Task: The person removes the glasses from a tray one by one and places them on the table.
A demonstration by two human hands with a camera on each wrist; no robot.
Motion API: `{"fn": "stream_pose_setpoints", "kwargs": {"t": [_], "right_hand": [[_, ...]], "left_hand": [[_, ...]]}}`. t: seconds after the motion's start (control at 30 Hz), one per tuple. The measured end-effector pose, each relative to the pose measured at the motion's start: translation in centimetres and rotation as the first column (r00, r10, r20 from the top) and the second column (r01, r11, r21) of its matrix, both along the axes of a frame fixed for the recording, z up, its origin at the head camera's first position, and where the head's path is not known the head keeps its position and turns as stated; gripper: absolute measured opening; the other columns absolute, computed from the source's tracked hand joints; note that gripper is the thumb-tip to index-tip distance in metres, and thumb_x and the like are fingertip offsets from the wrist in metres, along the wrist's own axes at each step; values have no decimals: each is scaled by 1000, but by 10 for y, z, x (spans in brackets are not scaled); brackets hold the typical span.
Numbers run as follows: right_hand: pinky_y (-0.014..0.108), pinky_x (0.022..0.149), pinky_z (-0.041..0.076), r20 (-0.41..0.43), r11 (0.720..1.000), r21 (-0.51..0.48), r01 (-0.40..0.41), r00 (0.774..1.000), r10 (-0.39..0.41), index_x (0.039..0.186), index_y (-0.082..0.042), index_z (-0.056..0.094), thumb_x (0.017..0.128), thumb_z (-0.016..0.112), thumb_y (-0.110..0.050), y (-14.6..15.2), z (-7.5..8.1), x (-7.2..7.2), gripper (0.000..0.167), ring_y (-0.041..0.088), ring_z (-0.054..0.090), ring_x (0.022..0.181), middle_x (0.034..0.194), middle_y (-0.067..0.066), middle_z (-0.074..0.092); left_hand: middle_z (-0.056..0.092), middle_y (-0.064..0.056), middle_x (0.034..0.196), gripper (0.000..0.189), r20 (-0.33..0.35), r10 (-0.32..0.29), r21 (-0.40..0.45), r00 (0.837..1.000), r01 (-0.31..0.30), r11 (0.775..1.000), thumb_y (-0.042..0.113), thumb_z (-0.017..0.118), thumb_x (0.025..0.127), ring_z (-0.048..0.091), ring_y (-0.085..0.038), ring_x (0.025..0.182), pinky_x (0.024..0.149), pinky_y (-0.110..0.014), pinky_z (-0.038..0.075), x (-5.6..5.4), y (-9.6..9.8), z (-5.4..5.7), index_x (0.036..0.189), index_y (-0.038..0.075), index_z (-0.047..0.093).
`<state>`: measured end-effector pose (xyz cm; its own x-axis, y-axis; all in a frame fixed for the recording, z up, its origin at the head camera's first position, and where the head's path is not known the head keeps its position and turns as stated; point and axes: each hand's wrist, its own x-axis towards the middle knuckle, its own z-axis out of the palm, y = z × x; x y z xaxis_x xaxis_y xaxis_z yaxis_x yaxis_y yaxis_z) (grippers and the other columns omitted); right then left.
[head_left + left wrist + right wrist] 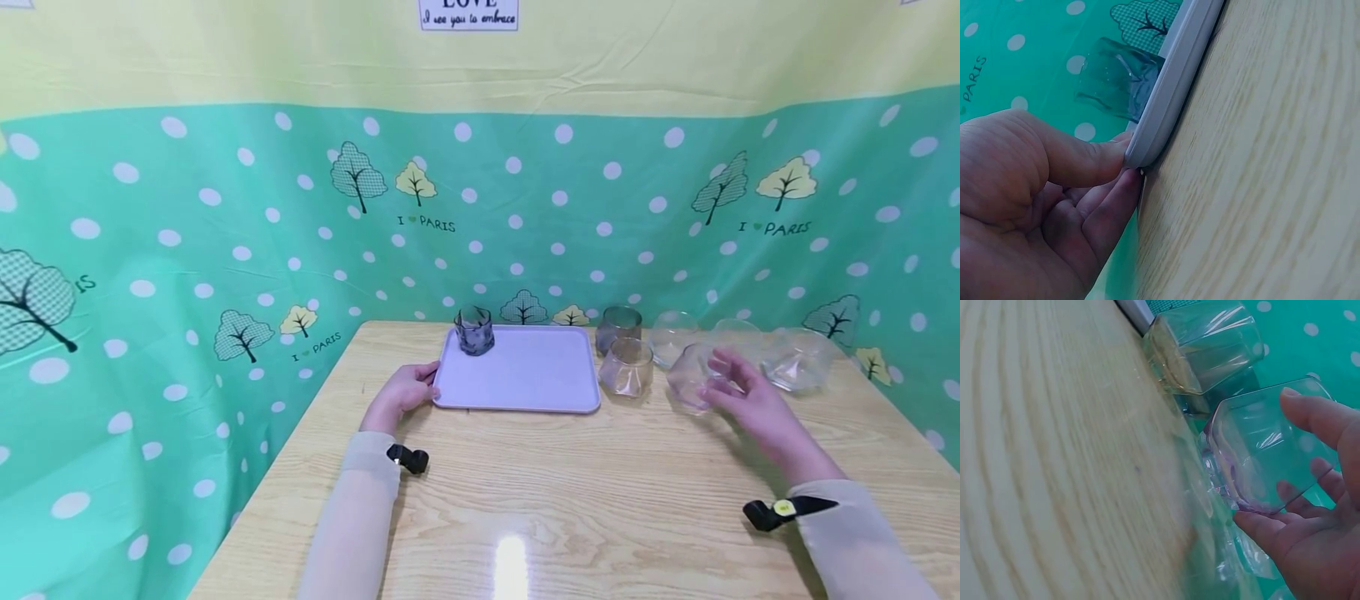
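Note:
My left hand (403,390) pinches the left rim of a pale lilac tray (525,379), thumb on top and fingers beneath in the left wrist view. A dark grey faceted glass (475,332) stands upright near the tray's back left corner. To the right of the tray, my right hand (757,408) holds a clear pink-tinted glass (684,379). In the right wrist view the thumb lies along one side of this pink-tinted glass (1260,450), and the fingers show through and under the other side.
An amber-tinted glass (627,368) stands by the tray's right edge, with a smoky grey glass (619,323) behind it. Several clear glasses (798,362) line the back right of the wooden table (570,492). A green dotted cloth (420,275) hangs behind.

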<state>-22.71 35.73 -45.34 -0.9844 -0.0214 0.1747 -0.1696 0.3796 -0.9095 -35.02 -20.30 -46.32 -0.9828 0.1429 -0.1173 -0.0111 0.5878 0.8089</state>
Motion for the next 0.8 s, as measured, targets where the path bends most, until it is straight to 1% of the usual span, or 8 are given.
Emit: {"fn": "stream_pose_setpoints", "kwargs": {"t": [0.27,0.43,0.57,0.8], "right_hand": [[8,95,48,15,999,-28,-32,999,32,170,0,9,106,67,-16,0,-8,-4,88,61,31,147,167,39,21],[8,95,47,24,998,-25,-54,998,54,169,1,5,107,66,-16,1,-10,-5,88,63,28,147,168,39,18],[8,96,47,22,998,-22,-62,998,63,169,1,4,108,65,-15,1,-12,-6,88,64,27,147,168,39,17],[8,97,47,24,997,-33,-69,997,69,170,-1,2,109,63,-17,2,-15,-8,88,62,27,148,169,39,15]], "left_hand": [[52,-17,158,68,-5,-4,-3,1000,4,1000,0,71,95,33,-35,156,128,-50,26,2,0,2,159,5,49],[52,-17,158,68,-11,-12,-6,1000,12,1000,-1,71,95,33,-35,156,128,-50,25,2,0,1,159,4,48],[52,-17,159,67,-3,-3,2,1000,3,1000,-1,70,96,33,-35,156,128,-50,26,3,1,2,159,5,48],[52,-16,159,67,-6,4,-16,1000,-4,1000,0,70,96,32,-35,157,129,-50,25,3,1,2,159,5,49]]}}
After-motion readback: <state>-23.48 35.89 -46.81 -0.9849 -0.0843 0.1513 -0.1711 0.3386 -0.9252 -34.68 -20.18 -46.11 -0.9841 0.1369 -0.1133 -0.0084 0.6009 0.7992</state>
